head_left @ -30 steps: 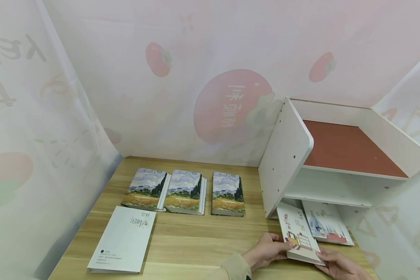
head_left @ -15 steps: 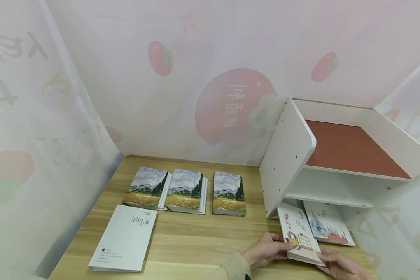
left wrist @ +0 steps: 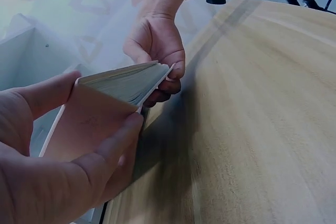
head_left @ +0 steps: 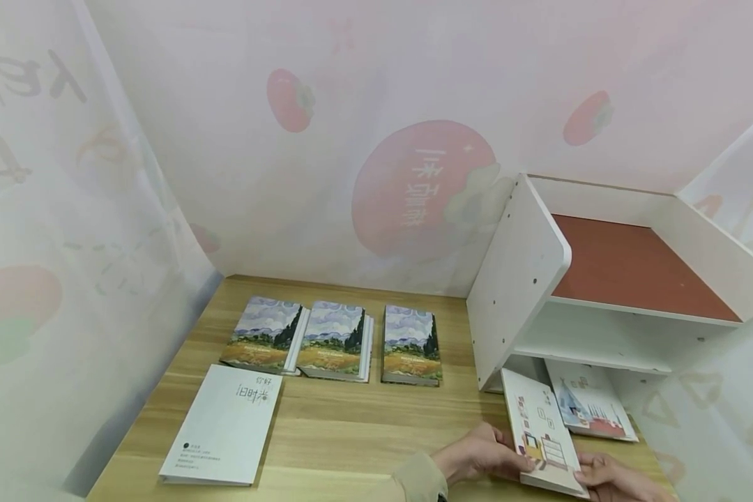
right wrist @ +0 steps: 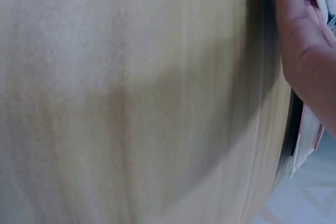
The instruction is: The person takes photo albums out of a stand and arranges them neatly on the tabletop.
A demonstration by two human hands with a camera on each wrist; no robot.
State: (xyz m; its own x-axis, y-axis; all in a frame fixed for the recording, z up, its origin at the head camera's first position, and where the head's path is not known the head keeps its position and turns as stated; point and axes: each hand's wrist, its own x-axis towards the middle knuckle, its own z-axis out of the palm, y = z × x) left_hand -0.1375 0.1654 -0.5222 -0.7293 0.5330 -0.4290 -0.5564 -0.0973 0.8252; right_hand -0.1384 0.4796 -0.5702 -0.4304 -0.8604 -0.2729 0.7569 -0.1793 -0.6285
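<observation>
A white photo album (head_left: 542, 432) with a drawn room on its cover lies at the shelf's lower opening, its near end out over the table. My left hand (head_left: 486, 453) pinches its left edge near the front corner, thumb on the cover. At the opposite edge, my right hand (head_left: 611, 477) holds the near right corner. Seen from the left wrist, the album's page block (left wrist: 126, 82) faces the camera between both hands. Right beside it a second white album (head_left: 590, 401), with a blue and red drawing, lies partly inside the shelf.
The white shelf unit (head_left: 517, 279) with a red-brown top board (head_left: 634, 268) stands at the right. Three landscape-cover albums (head_left: 266, 335) line the back of the wooden table (head_left: 351, 432). Another white album (head_left: 222, 425) lies at the front left.
The held album has come a little toward me, out from the shelf, with both hands keeping their grip. The head view has shifted slightly. The other albums have stayed in place.
</observation>
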